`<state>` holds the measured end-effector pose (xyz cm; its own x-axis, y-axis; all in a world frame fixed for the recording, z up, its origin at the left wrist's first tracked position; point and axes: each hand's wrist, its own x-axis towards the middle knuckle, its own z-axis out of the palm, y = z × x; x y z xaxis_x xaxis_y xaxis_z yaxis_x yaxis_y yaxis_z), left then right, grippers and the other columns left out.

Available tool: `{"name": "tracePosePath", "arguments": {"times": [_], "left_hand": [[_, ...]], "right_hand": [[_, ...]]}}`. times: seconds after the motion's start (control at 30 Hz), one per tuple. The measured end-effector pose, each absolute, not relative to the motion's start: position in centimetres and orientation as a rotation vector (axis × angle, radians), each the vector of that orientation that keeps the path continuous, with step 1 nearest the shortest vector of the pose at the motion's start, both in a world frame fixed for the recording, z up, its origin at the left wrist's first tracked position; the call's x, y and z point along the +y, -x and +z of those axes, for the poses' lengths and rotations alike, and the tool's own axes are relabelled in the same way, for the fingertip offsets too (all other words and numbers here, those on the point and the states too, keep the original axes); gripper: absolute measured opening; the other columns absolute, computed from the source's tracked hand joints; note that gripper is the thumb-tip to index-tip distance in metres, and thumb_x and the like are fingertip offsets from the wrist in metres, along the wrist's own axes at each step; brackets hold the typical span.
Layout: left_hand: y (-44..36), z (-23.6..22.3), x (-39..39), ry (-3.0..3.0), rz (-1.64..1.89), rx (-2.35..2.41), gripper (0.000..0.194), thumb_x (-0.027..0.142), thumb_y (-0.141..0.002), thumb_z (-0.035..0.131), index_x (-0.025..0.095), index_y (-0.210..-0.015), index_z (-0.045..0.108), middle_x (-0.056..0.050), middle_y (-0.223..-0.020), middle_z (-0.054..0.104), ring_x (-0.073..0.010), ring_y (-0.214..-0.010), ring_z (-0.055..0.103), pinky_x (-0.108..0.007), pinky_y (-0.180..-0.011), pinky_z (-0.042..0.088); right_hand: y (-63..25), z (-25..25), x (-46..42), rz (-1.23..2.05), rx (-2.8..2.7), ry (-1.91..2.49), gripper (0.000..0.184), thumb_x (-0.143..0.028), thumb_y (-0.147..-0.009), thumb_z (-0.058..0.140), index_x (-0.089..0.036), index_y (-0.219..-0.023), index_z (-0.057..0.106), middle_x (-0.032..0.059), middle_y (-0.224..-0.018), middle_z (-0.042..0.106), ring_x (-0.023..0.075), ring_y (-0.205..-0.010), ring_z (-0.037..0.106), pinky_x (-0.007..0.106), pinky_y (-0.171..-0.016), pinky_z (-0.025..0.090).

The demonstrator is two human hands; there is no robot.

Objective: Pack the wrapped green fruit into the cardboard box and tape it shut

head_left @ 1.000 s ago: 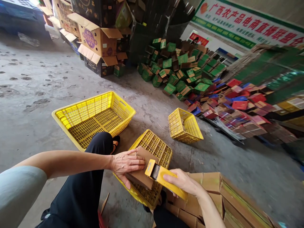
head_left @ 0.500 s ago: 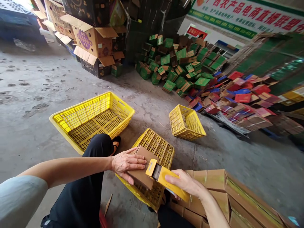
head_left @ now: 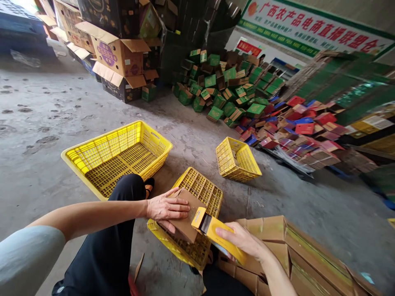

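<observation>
A small brown cardboard box rests on an upturned yellow plastic crate between my knees. My left hand grips the box from the left, fingers across its top and thumb down the near side. From the right, my right hand is wrapped round a yellow tape dispenser. The dispenser's head is at the right edge of the box; whether tape runs between them I cannot make out. My fingers partly hide the box top.
A large yellow crate stands at my left knee, and a smaller yellow crate farther right. Flattened cartons are stacked by my right leg. Heaps of green boxes, red and blue boxes and large open cartons stand behind.
The camera view has shifted slightly. Both hands keep their places on the box and the tape dispenser, with hardly any movement between them.
</observation>
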<state>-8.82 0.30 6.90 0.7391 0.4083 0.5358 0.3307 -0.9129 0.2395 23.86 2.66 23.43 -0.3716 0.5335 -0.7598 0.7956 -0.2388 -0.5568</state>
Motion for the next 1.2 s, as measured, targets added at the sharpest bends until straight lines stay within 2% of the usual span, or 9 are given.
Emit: {"name": "tracePosePath", "arguments": {"times": [0.13,0.2,0.3,0.37,0.5,0.63,0.77,0.93,1.2], "left_hand": [[9.7,7.6,2.4,-2.85,0.868,0.458,0.062,0.065,-0.105,0.053,0.023,-0.15,0.058,-0.016,-0.15,0.063,-0.0283,-0.152,0.047,-0.057,-0.132,-0.002],[9.7,7.9,2.5,-2.854,0.865,0.393,0.067,0.066,-0.103,0.055,0.018,-0.15,0.057,-0.019,-0.152,0.06,-0.0305,-0.153,0.044,-0.055,-0.133,0.003],[9.3,8.1,1.6,-2.86,0.835,0.351,0.081,0.071,-0.101,0.054,0.007,-0.149,0.055,-0.027,-0.158,0.051,-0.0332,-0.156,0.039,-0.049,-0.133,0.017],[9.1,8.3,1.1,-2.856,0.785,0.38,0.086,0.072,-0.101,0.052,0.004,-0.153,0.05,-0.028,-0.161,0.045,-0.0339,-0.157,0.036,-0.047,-0.132,0.023],[9.2,8.7,0.8,-2.832,0.734,0.407,0.085,0.069,-0.104,0.047,0.006,-0.161,0.041,-0.022,-0.165,0.042,-0.0323,-0.159,0.033,-0.047,-0.133,0.021],[9.4,8.5,1.3,-2.808,0.765,0.389,0.084,0.068,-0.105,0.047,0.004,-0.159,0.043,-0.022,-0.165,0.042,-0.0318,-0.159,0.032,-0.045,-0.133,0.022],[9.2,7.9,1.5,-2.784,0.765,0.423,0.084,0.07,-0.103,0.049,0.006,-0.157,0.047,-0.021,-0.163,0.046,-0.0321,-0.157,0.036,-0.045,-0.133,0.024],[9.1,7.8,1.5,-2.791,0.811,0.365,0.086,0.066,-0.101,0.055,0.003,-0.158,0.044,-0.024,-0.163,0.044,-0.033,-0.158,0.035,-0.048,-0.132,0.024],[9.1,8.2,1.4,-2.8,0.787,0.36,0.086,0.067,-0.099,0.058,0.004,-0.157,0.047,-0.024,-0.163,0.044,-0.031,-0.158,0.035,-0.046,-0.132,0.023]], "right_hand": [[-23.3,23.3,1.2,-1.775,1.759,-1.676,0.069,-0.087,-0.075,0.066,-0.018,-0.084,0.064,0.0008,-0.06,0.067,0.0149,-0.052,0.061,0.024,-0.049,0.048],[-23.3,23.0,0.7,-1.817,1.746,-1.689,0.07,-0.087,-0.075,0.067,-0.017,-0.086,0.064,0.0008,-0.061,0.067,0.0149,-0.052,0.061,0.024,-0.05,0.049],[-23.7,22.4,0.6,-1.818,1.74,-1.702,0.073,-0.087,-0.074,0.069,-0.016,-0.091,0.066,0.0013,-0.063,0.068,0.0156,-0.053,0.063,0.024,-0.049,0.05],[-24.0,22.1,0.7,-1.817,1.739,-1.691,0.074,-0.087,-0.075,0.068,-0.015,-0.093,0.066,0.0015,-0.063,0.069,0.0155,-0.053,0.064,0.024,-0.05,0.051],[-24.4,21.8,0.9,-1.86,1.733,-1.653,0.073,-0.086,-0.076,0.068,-0.015,-0.092,0.066,0.0011,-0.063,0.068,0.0142,-0.051,0.062,0.024,-0.049,0.051],[-24.5,21.6,0.9,-1.882,1.728,-1.642,0.07,-0.084,-0.078,0.067,-0.016,-0.092,0.066,0.0015,-0.061,0.068,0.0135,-0.05,0.061,0.022,-0.047,0.049],[-25.0,21.4,1.2,-1.857,1.729,-1.624,0.068,-0.083,-0.081,0.066,-0.016,-0.092,0.065,0.0016,-0.064,0.069,0.0142,-0.052,0.064,0.023,-0.049,0.052],[-25.0,21.8,1.3,-1.87,1.724,-1.598,0.065,-0.08,-0.084,0.065,-0.016,-0.092,0.066,0.0015,-0.066,0.069,0.014,-0.053,0.064,0.023,-0.051,0.053],[-24.9,22.3,0.8,-1.824,1.759,-1.611,0.069,-0.084,-0.08,0.066,-0.016,-0.086,0.066,0.002,-0.063,0.068,0.0149,-0.053,0.063,0.023,-0.05,0.05]]}}
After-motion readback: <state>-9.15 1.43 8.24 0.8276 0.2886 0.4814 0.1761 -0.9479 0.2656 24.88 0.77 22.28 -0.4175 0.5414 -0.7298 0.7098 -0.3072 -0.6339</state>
